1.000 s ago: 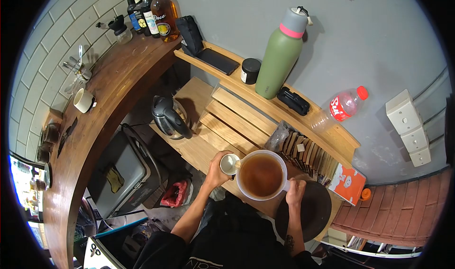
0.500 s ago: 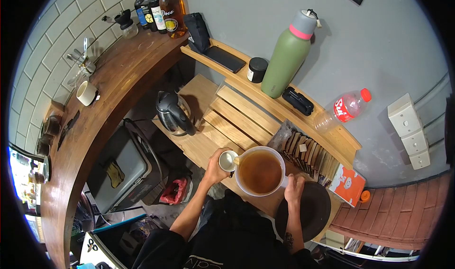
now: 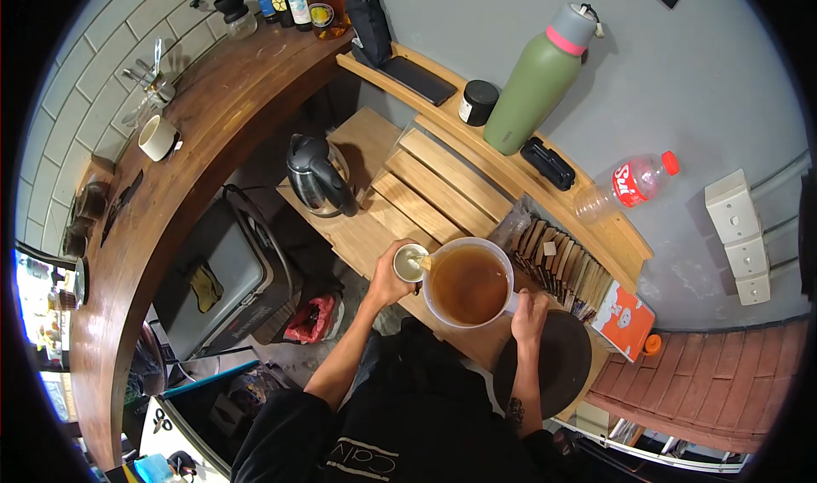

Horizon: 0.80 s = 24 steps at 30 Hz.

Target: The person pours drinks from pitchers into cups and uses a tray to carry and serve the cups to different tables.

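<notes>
A small white cup (image 3: 407, 270) is in my left hand (image 3: 389, 284), its fingers closed around the side. My right hand (image 3: 529, 316) grips the handle of a translucent pitcher (image 3: 431, 302) of brown, tea-like liquid. The pitcher's spout is at the cup's rim, and a pale, glinting streak shows inside the cup; whether it is liquid flowing I cannot tell for sure. Both vessels are held over the near edge of the slatted wooden table (image 3: 421, 177). Below my right forearm lies a dark round disc (image 3: 557, 372).
An electric kettle (image 3: 317, 177) stands on the table's left part. Packed brown sleeves or packets (image 3: 557, 266) lie right of the pitcher. On the wall shelf stand a green bottle (image 3: 536, 91) and a plastic bottle (image 3: 608, 194). A curved wooden counter (image 3: 204, 117) runs along the left.
The camera view has shifted, so the surroundings sit slightly differently. The pitcher and cup stay together in my hands; a pale streak now shows in the cup beside the spout.
</notes>
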Available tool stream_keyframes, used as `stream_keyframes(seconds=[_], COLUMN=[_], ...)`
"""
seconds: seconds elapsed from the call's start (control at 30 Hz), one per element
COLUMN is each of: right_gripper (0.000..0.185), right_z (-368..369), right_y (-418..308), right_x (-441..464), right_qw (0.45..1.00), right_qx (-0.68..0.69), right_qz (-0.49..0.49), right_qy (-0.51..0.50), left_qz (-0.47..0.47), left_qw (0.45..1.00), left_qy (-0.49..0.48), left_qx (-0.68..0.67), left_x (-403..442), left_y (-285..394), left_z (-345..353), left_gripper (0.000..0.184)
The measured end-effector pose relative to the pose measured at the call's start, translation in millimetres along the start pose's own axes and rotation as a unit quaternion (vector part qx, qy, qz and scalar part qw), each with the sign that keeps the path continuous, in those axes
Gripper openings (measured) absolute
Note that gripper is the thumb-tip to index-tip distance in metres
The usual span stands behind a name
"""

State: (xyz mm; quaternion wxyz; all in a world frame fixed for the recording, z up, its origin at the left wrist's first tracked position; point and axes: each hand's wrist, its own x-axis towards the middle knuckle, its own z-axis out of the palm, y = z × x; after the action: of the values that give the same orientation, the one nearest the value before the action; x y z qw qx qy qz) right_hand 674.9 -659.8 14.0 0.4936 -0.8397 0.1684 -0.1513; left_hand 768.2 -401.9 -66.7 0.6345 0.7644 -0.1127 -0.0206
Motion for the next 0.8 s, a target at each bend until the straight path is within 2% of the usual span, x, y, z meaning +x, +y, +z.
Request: stream_keyframes(seconds=[0.5, 0.8], right_gripper=[0.036, 0.035], right_z=[-0.9, -0.7], right_y=[-0.8, 14.2], right_x=[0.7, 0.6], right_qw=[1.0, 0.999], right_qx=[0.023, 0.027], right_qz=[-0.005, -0.023], right_qy=[0.004, -0.015], left_qz=[0.023, 0.021], left_qw=[0.998, 0.999], left_qy=[0.01, 0.009], left_qx=[-0.052, -0.033], left_x=[-4.3, -5.7], left_y=[-2.2, -13.3], left_z=[5.9, 8.8], left_gripper=[0.067, 0.07])
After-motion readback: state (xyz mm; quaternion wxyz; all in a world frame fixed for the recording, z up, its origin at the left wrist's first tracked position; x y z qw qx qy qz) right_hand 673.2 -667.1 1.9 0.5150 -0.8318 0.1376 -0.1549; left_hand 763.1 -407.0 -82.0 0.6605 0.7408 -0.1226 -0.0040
